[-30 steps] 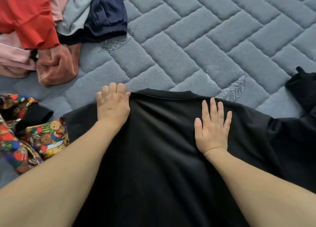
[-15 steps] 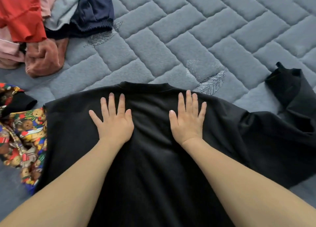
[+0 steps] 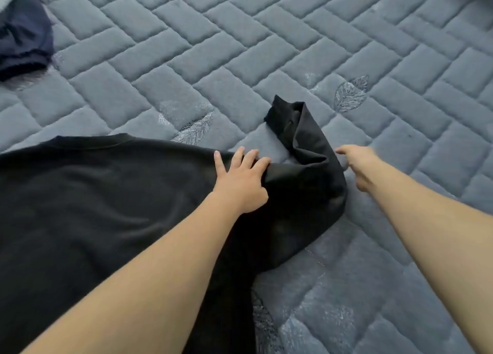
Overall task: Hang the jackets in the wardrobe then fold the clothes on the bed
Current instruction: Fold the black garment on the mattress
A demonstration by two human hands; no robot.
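From the head view, we are on the folding step: our left hand (image 3: 241,182) presses flat on the black shirt (image 3: 106,207) at its shoulder, while our right hand (image 3: 357,164), loosely curled and empty, reaches just beside the crumpled sleeve (image 3: 301,137). Next we'd need to grasp that sleeve and fold it inward.

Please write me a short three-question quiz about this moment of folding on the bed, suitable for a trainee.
1. True or false: the left hand lies flat on the black sweatshirt near its shoulder.
2. Which part of the sweatshirt lies bunched and folded, not yet flat? A) the collar B) the sleeve on the person's right C) the hem
3. Fill in: the right hand is beside the sleeve, on the ____ side of it.

Key
1. True.
2. B.
3. Right; whether it touches the cloth cannot be told.
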